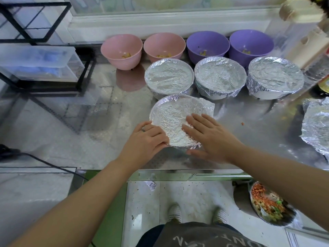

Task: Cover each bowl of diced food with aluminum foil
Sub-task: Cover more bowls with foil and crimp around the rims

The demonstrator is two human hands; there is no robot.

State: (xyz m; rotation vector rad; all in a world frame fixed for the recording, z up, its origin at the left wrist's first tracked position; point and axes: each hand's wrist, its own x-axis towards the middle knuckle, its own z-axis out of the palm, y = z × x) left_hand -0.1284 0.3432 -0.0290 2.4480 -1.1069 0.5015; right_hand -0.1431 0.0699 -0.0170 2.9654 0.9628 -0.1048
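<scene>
The left hand (147,138) grips the rim of the foil-covered bowl (179,106) at its 8 o'clock; the right hand (208,136) lies flat, fingers straight, pressing the foil (170,122) at 4 o'clock. Three wrapped bowls (220,75) stand at 12 to 2 o'clock.

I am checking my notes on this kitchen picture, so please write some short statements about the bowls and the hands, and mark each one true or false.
1. The right hand lies flat on top of the nearest foil-wrapped round bowl. True.
2. All four plastic bowls in the back row are pink. False: there are two pink bowls and two purple bowls.
3. Three foil-covered round bowls stand in the middle row. True.
4. The back-row bowls already have foil on them. False: they are uncovered, and diced food shows inside.
5. The left hand is away from the nearest bowl. False: its fingers curl over that bowl's near-left rim.
</scene>
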